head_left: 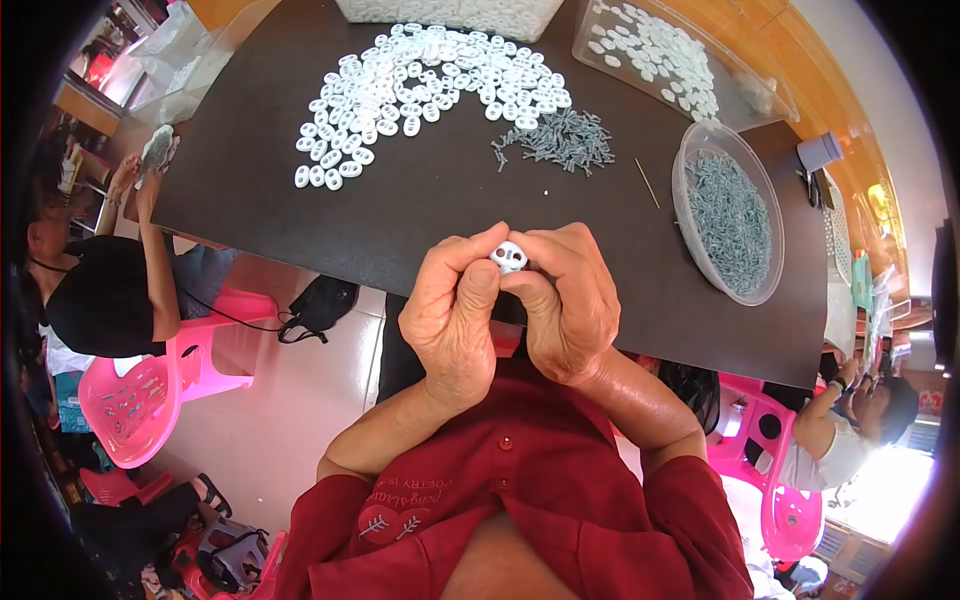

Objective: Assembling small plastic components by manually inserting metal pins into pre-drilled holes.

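Note:
A small white plastic piece with two dark holes (509, 257) is pinched between the fingertips of both my hands, just in front of the table's near edge. My left hand (448, 325) grips it from the left with thumb and forefinger, and my right hand (568, 300) does the same from the right. The fingers hide part of its sides and underside. Farther off on the dark table lies a spread of similar white oval two-holed pieces (411, 126). Beside them is a loose pile of small grey plastic pins (568, 140).
A round clear tub (690, 228) full of grey pins stands at the right. Behind are a clear tray (640, 85) with white ovals and a white-filled container (455, 12). A thin stick (648, 183) lies on the table (400, 215). People sit on both sides near pink chairs (130, 400).

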`<state>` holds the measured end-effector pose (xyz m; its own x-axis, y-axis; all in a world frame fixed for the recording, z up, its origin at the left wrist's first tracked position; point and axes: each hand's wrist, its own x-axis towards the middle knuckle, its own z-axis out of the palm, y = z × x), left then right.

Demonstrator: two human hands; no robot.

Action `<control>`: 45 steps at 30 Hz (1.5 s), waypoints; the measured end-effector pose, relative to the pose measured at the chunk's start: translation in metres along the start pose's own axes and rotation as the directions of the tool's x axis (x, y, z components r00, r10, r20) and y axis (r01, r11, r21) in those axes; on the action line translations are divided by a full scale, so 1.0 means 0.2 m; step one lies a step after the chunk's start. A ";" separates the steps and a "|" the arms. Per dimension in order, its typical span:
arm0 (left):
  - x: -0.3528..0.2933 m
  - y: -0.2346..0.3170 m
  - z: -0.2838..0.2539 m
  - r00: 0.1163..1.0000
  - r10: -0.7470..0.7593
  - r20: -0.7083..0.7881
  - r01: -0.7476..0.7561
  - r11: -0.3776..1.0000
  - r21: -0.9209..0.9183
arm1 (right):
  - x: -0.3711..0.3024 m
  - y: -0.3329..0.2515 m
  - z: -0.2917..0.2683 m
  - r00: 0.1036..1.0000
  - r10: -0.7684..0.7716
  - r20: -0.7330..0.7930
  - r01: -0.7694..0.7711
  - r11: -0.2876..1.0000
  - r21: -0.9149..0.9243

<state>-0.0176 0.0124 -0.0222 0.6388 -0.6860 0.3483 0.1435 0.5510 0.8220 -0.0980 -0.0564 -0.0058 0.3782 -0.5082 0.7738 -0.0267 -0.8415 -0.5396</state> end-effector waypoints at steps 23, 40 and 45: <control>0.04 -0.01 -0.01 0.962 0.233 0.146 -0.268 0.908 0.322 | 0.03 -0.01 -0.08 0.996 0.067 0.063 -0.067 0.998 -0.008; 0.36 0.11 -0.30 0.985 0.126 0.114 -0.170 0.715 0.678 | 0.92 0.77 -0.75 0.969 0.179 -0.170 -0.244 0.794 -0.557; 0.46 0.12 -0.38 0.973 0.201 0.110 -0.211 0.601 0.771 | 1.06 0.90 -0.86 0.975 0.091 -0.204 -0.208 0.700 -0.683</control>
<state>0.1020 -0.0029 -0.0048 0.5672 -0.6097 0.5538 -0.6316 0.1095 0.7675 -0.1816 -0.3470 0.1186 0.1775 -0.6096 0.7726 -0.7292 -0.6086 -0.3127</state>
